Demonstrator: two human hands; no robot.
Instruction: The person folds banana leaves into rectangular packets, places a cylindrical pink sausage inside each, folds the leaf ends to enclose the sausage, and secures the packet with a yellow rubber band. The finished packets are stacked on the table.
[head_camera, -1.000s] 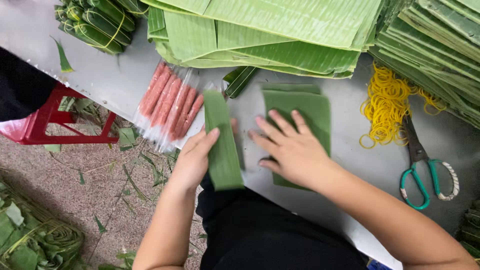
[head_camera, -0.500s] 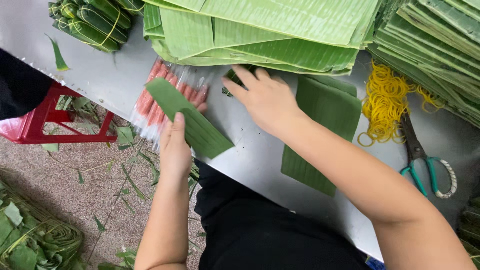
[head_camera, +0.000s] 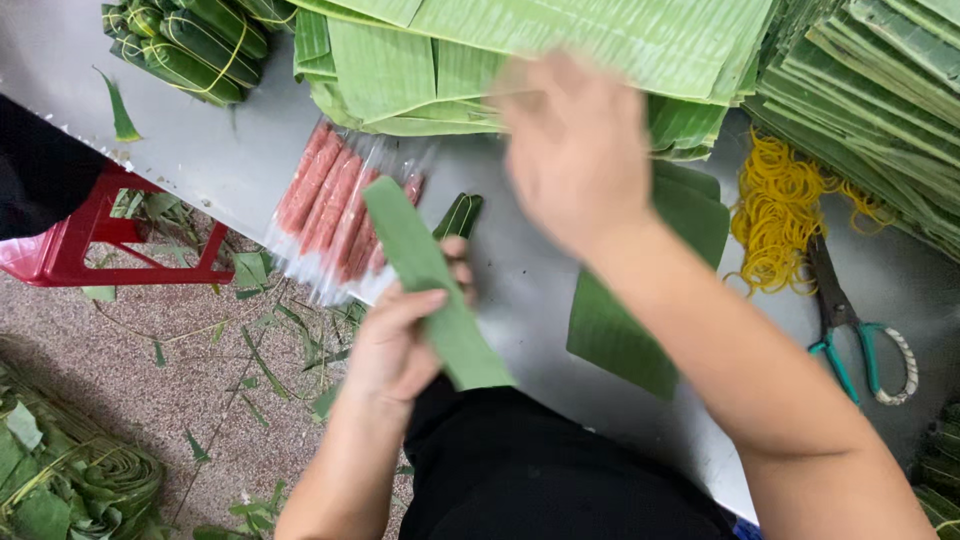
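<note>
Two hands are working over the grey table (head_camera: 230, 160); the left hand (head_camera: 400, 340) is gripping a folded leaf strip (head_camera: 430, 285), thumb pressing across its top and fingers curling under, and the strip is slanting from 11 o'clock to 5 o'clock out past the table edge; the right hand (head_camera: 575, 150) is blurring at 12 o'clock, fingers spread loosely, hovering above the leaf stack (head_camera: 560, 45), and whether it is touching or grasping anything I cannot tell; pink sausages (head_camera: 335, 205) in clear wrap are lying just at 10 o'clock of the strip, which is crossing over their near end; a small dark green bundle (head_camera: 460, 215) is sitting just at 1 o'clock of the left thumb; a flat leaf piece (head_camera: 640, 310) is lying at 3 o'clock of the strip, partly under the right forearm; yellow rubber bands (head_camera: 780, 210) are piling at 2 o'clock, with green-handled scissors (head_camera: 850, 320) just beside them at 3 o'clock; tied rolls (head_camera: 190, 40) are resting at far 10 o'clock; a red stool (head_camera: 90, 250) is standing at 9 o'clock on the floor.
</note>
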